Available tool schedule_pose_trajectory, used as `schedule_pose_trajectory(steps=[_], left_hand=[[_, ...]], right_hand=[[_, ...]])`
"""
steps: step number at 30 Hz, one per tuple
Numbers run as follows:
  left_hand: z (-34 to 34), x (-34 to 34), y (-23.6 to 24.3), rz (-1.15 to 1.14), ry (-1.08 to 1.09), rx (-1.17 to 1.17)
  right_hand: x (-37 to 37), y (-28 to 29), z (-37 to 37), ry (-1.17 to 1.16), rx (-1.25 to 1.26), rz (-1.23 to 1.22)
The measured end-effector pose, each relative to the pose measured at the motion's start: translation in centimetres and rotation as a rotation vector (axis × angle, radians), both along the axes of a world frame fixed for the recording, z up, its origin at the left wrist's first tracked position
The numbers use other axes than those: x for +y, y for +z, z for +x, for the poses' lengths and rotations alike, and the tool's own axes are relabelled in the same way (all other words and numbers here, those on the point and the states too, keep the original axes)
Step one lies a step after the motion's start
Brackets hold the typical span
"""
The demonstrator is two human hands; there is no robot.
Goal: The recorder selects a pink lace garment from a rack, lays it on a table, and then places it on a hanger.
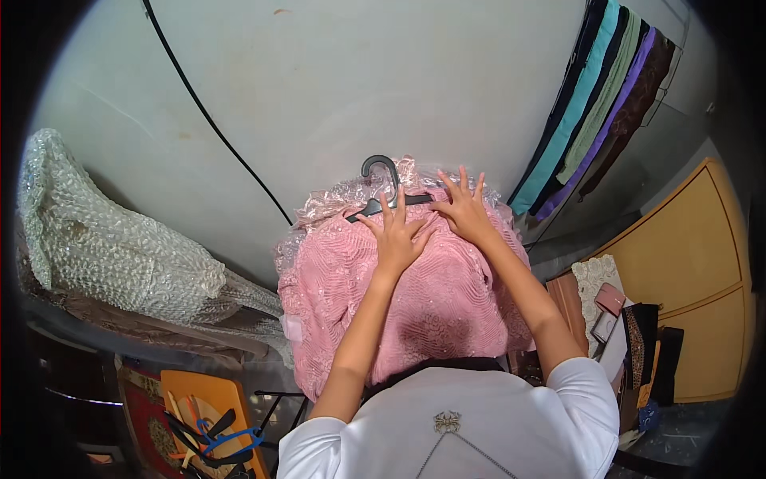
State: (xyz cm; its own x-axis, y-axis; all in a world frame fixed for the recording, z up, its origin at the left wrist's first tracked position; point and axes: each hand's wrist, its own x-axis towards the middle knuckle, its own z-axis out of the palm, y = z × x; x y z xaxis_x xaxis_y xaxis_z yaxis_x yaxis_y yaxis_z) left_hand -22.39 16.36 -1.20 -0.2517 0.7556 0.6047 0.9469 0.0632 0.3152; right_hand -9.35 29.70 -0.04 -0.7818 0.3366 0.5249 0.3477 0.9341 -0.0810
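Note:
A pink, wavy-textured garment with small shiny beads [431,319] hangs in front of me on a black hanger [369,209], its hook pointing up. My left hand [396,238] lies on the cloth just below the neckline, fingers spread, some of them reaching over the hanger's bar. To its right, my right hand [465,214] rests at the collar near the hanger's right arm, also with fingers apart. Shiny, pale pink ruffled material [343,198] shows behind the garment's top edge. The hanger's outer ends are hidden by cloth.
At left hangs a white sequined dress [136,231]. Several scarves [594,112] hang at upper right. A black cable [215,124] runs down the wall. Loose hangers [211,439] lie on an orange-brown chair [231,391]. A wooden panel [686,287] stands at right beside belts and small items.

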Motion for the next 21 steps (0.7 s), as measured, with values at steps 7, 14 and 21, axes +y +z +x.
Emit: schedule_pose_trajectory(steps=[7,14,21], left_hand=[[-1.8,2.3,2.2,0.041,0.146,0.092],[-3.3,2.9,2.0,0.033,0.09,0.419],[-3.0,2.8,2.3,0.075,0.071,0.315]], right_hand=[[-0.8,0.6,0.0,0.033,0.054,-0.035],[-1.4,0.3,0.0,0.023,0.054,0.004],[-3.2,0.3,-0.8,-0.27,-0.018,0.075]])
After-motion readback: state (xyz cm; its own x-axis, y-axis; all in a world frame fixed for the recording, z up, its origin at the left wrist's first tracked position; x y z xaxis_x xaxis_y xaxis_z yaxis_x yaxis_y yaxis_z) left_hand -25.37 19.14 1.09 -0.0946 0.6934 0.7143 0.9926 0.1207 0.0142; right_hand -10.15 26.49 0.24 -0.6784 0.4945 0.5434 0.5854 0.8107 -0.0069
